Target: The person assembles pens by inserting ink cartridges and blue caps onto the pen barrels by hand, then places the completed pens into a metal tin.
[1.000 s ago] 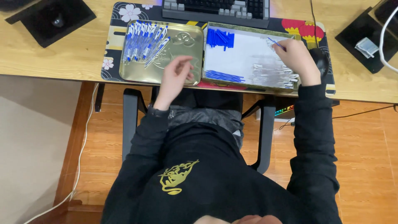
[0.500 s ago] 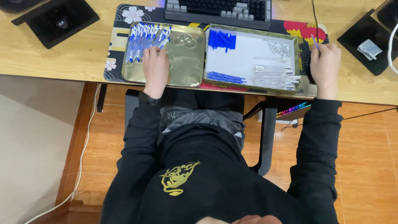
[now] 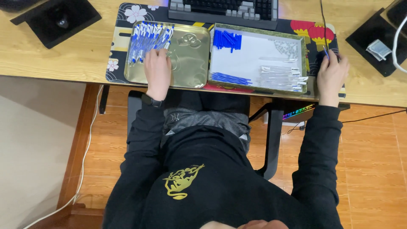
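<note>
Gold tin lid (image 3: 190,63) holds blue pens (image 3: 146,40); white tray (image 3: 254,55) refills

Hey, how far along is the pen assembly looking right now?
Done: a row of assembled blue pens lies in the gold tray. In hand: the left hand rests beside that row, and the right hand holds a small blue piece off the box. Left: blue refills and clear barrels wait in the white-lined box.

A small grey-white wrapped packet (image 3: 378,49) lies on the black pad at the tabletop's right edge, and clear pen barrels in the right tray carry small white labels (image 3: 295,71).
</note>
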